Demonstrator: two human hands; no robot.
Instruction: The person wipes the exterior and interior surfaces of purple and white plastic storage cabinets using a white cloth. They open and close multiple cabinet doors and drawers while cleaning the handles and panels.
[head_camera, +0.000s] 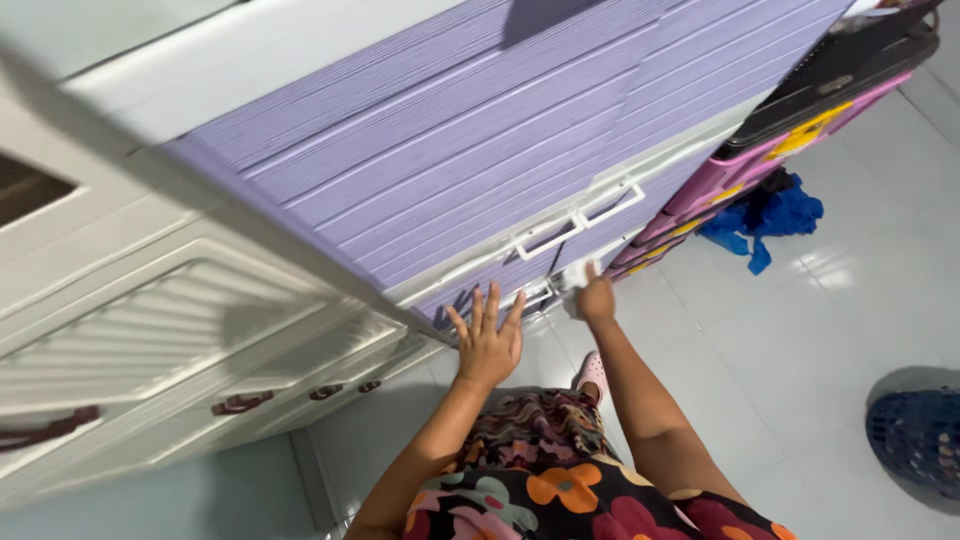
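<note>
A purple plastic drawer cabinet (470, 150) with white handles (575, 222) stands in front of me. My left hand (487, 340) is flat, fingers spread, pressed against a lower purple drawer front. My right hand (596, 297) is closed around a white handle of a lower drawer (556, 290). Both arms reach forward and down. My floral dress (560, 490) shows at the bottom edge.
A white cabinet (150, 330) with brown handles stands to the left. A pink and yellow drawer unit (770, 150) with a dark tray on top stands to the right, blue cloth (770, 215) beside it. A dark blue basket (920, 435) sits at the right on the white tiled floor.
</note>
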